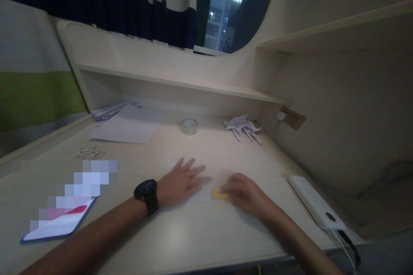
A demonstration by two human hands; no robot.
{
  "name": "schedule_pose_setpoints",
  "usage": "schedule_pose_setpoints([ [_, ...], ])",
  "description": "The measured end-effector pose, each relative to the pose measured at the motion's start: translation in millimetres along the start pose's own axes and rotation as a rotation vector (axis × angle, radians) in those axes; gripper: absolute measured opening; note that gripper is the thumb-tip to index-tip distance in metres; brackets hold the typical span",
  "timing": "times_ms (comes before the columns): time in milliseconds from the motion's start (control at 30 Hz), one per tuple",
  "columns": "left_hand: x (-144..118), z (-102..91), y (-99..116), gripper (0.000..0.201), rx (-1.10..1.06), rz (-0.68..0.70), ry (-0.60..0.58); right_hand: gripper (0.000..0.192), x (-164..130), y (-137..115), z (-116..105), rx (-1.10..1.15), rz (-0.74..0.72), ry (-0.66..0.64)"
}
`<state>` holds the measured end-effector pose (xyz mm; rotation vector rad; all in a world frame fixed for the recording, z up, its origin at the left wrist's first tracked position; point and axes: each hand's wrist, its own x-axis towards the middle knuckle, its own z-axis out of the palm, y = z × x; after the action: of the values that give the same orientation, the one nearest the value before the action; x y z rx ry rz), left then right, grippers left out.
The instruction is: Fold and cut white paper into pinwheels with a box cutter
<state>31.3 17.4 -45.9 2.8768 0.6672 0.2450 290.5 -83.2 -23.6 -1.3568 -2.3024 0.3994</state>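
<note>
My left hand [183,182], with a dark watch on its wrist, lies flat on a piece of white paper [200,197] on the desk, fingers spread. Most of the paper is hidden under that hand. Just to the right, my right hand [243,191] is closed round a small yellow object [220,193], which reaches the paper's right edge. Motion blur hides what kind of object it is.
A roll of clear tape [189,126] lies behind the hands. Folded paper pinwheels [243,126] are at the back right, with paper sheets [129,124] at the back left. A phone [67,219] lies left, small white pieces [89,152] behind it, and a white power bank [316,202] right.
</note>
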Motion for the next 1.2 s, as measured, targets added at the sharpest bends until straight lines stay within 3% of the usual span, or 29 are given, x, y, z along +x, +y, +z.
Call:
schedule_pose_setpoints([
  [133, 1, -4.1, 4, 0.043, -0.016, -0.019, 0.016, 0.025, -5, -2, 3, 0.028, -0.024, 0.029],
  [333, 9, -2.2, 8, 0.044, -0.018, 0.128, 0.004, 0.025, -5, -3, 5, -0.031, -0.081, 0.003],
  [733, 8, 4.9, 5, 0.043, -0.009, 0.081, -0.012, 0.022, -10, -20, 2, -0.035, 0.000, -0.053],
  [1200, 7, 4.5, 6, 0.041, -0.010, 0.084, -0.002, 0.023, -15, -27, 9, -0.029, 0.025, 0.019],
])
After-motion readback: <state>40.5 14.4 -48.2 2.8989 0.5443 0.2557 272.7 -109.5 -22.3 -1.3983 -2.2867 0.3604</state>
